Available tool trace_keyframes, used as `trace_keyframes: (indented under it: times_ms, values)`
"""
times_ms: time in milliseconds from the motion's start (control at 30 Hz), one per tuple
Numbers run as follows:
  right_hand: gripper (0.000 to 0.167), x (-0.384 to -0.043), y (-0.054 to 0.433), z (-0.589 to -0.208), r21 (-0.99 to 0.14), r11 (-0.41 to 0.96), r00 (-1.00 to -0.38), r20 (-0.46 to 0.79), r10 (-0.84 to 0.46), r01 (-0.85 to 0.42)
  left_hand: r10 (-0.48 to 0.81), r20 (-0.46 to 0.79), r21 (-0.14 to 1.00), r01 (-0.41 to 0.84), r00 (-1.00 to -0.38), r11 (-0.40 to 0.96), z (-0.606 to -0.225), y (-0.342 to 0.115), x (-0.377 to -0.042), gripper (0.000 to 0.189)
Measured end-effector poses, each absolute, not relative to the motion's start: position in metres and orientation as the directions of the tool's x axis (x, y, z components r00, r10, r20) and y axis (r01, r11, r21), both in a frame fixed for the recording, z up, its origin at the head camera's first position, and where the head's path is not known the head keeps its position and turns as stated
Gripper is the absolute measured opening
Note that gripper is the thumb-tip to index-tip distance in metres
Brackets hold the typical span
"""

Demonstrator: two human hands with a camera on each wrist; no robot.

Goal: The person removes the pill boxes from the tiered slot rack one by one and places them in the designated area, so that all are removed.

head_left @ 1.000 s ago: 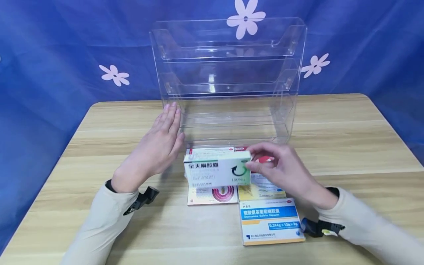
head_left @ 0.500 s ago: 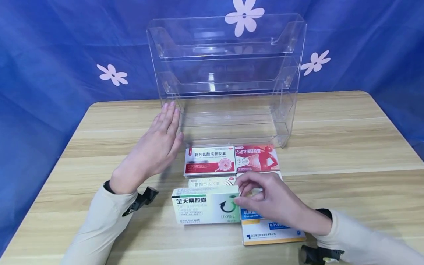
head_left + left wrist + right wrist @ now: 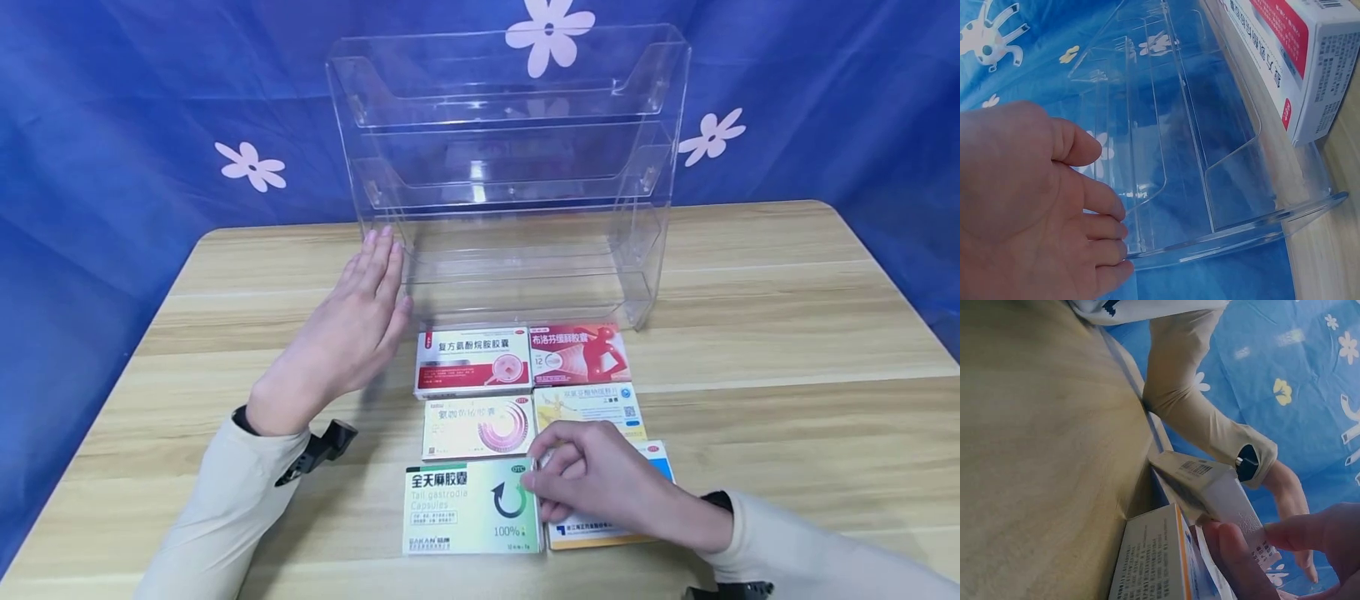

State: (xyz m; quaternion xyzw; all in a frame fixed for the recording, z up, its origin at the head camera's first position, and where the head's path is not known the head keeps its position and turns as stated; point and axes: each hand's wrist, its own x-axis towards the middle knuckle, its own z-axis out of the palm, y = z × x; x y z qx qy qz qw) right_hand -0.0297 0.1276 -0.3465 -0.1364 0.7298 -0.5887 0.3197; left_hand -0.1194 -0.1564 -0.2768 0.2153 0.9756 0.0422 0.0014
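Note:
My right hand [image 3: 603, 479] pinches the right edge of a green-and-white capsule box [image 3: 450, 521] at the front left of a group of medicine boxes. In the right wrist view this carton [image 3: 1238, 509] is tilted, with thumb and fingers on its end. Below that hand lies a blue-and-white capsule box [image 3: 600, 533], partly covered. My left hand [image 3: 322, 342] has its fingers straight against the left side of a clear plastic tiered rack [image 3: 517, 202]. The left wrist view has the same hand [image 3: 1041, 212] beside the rack's clear edge.
Behind the held box lie a red-and-white box [image 3: 472, 362], a red box [image 3: 581, 354], a pale box with pink rings [image 3: 480, 429] and a yellow-and-white box [image 3: 588, 404]. A blue flowered curtain [image 3: 112, 108] hangs behind the wooden table [image 3: 787, 333].
My right hand has brought the green-and-white capsule box toward the table's front and lowered it, its printed face now turned up. The left hand keeps its place at the rack.

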Motion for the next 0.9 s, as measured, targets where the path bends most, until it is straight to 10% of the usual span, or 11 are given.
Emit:
trace_keyframes:
  times_ms: [333, 533, 900]
  values:
    - [0.034, -0.032, 0.133, -0.339, -0.909, 0.390, -0.818, -0.107, -0.565, -0.151, 0.422, 0.025, 0.084, 0.422, -0.906, 0.903, -0.275, -0.157, -0.122, 0.062]
    - [0.046, -0.020, 0.122, -0.337, -0.547, 0.555, -0.749, 0.226, -0.623, -0.627, 0.416, 0.021, 0.078, 0.417, -0.909, 0.906, -0.275, -0.158, -0.121, 0.062]
    - [0.089, -0.010, 0.107, -0.343, -0.313, 0.619, -0.662, 0.041, -0.749, -0.720, 0.422, 0.014, 0.081, 0.421, -0.907, 0.903, -0.276, -0.156, -0.119, 0.061]
